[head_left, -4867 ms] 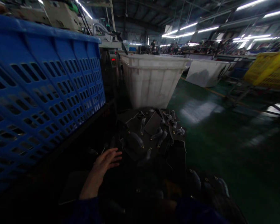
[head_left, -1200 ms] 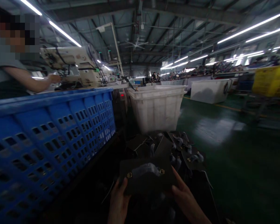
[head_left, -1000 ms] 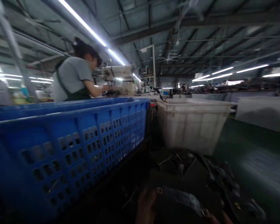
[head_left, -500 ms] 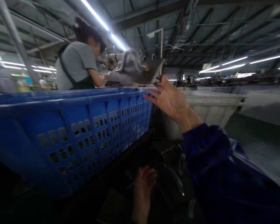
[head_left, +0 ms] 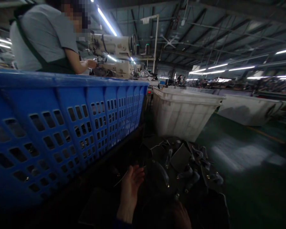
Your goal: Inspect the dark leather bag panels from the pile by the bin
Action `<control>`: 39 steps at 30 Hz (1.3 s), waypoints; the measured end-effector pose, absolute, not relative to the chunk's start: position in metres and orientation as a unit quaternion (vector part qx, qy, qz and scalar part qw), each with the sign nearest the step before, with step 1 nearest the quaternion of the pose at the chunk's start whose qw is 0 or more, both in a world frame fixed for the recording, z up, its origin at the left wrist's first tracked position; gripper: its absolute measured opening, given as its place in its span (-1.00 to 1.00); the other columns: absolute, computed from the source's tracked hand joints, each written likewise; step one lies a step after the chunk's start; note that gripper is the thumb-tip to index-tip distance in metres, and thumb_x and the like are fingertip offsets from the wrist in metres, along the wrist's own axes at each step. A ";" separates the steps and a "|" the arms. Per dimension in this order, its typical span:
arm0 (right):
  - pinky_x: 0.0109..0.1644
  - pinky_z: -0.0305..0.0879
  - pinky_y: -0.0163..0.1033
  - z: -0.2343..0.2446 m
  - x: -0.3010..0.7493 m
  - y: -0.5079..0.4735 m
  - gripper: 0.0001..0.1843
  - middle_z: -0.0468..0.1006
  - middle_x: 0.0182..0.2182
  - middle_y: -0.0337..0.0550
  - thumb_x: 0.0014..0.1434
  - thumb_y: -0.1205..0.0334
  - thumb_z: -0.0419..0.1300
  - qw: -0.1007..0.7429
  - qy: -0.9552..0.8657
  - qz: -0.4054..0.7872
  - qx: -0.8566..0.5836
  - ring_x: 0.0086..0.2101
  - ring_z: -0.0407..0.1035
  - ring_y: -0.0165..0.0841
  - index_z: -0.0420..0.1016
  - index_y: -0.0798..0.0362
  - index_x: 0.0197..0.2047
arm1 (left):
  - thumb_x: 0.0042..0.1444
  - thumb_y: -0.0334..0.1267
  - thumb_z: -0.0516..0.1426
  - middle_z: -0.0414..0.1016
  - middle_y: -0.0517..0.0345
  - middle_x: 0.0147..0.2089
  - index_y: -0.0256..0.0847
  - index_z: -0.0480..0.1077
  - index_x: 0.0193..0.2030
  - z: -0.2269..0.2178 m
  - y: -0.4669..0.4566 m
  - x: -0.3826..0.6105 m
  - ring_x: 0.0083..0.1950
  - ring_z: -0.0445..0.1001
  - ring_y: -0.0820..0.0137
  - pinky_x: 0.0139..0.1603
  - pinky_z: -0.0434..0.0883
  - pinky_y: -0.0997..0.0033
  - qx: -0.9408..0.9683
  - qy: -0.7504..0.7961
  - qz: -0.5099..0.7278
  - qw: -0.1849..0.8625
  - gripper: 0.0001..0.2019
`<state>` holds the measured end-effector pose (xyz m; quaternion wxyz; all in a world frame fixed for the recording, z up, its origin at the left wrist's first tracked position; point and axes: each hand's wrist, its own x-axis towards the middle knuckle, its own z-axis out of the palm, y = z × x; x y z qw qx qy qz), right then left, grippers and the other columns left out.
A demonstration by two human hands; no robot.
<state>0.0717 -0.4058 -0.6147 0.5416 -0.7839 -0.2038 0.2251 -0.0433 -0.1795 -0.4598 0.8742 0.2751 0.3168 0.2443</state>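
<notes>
My left hand (head_left: pixel 131 187) is low in the middle, palm partly turned up, fingers loosely curled and apart from the thumb, with nothing visible in it. A thin pale line runs beside its wrist; I cannot make out what it is. At the bottom edge, my right hand (head_left: pixel 181 216) is very dim, over the pile of dark flat panels (head_left: pixel 181 157); its fingertips are hardly distinguishable. Near both hands lies a curved handle (head_left: pixel 162 173), seemingly wrapped in clear film, with a gold-coloured end. Several similar handles (head_left: pixel 193 181) lie to the right on the panels.
A tall blue slatted crate (head_left: pixel 100 83) stands along the left. Beyond the pile is a whitish plastic bin (head_left: pixel 184 109), with another pale bin (head_left: pixel 249 109) farther right. Behind the crate, a person (head_left: pixel 47 38) works at a sewing machine (head_left: pixel 114 46). Green floor (head_left: pixel 248 152) lies at right.
My right hand was raised at the crate's far end, near a grey panel with a handle in mid-air; that panel is out of sight now. The hand has dropped to the pile. The view has shifted.
</notes>
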 end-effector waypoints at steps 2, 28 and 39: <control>0.19 -0.07 0.24 -0.613 0.086 -0.409 -0.79 0.61 -0.34 -0.17 -0.39 0.19 0.35 0.510 -0.206 0.224 -0.805 0.04 0.26 0.08 0.53 -0.34 -0.58 | 0.05 -0.10 0.11 0.52 -0.12 -0.13 -0.32 0.39 -0.15 -0.463 -0.182 -0.041 -0.15 0.50 0.29 -0.18 0.41 0.35 0.302 0.323 0.235 0.865 -0.67; 0.21 0.15 0.01 -0.492 0.074 -0.417 -0.51 0.46 0.06 -0.15 0.08 -0.13 0.10 0.569 -0.252 0.043 -0.781 0.10 0.26 -0.15 0.42 -0.15 0.05 | -0.03 -0.06 0.18 0.54 -0.08 -0.06 -0.25 0.34 -0.01 -0.461 -0.243 -0.016 -0.04 0.50 0.20 -0.01 0.42 0.18 0.348 0.273 0.087 0.892 -0.54; 0.00 0.28 0.15 -0.492 0.098 -0.427 -0.27 0.62 -0.27 -0.07 0.10 -0.39 -0.23 0.811 -0.093 0.416 -0.402 -0.06 0.40 -0.09 0.55 -0.09 -0.17 | -0.05 -0.36 0.22 0.61 0.10 -0.29 -0.24 0.38 -0.18 -0.460 -0.208 -0.016 -0.25 0.56 0.34 -0.28 0.53 0.37 0.251 0.336 0.181 0.890 -0.76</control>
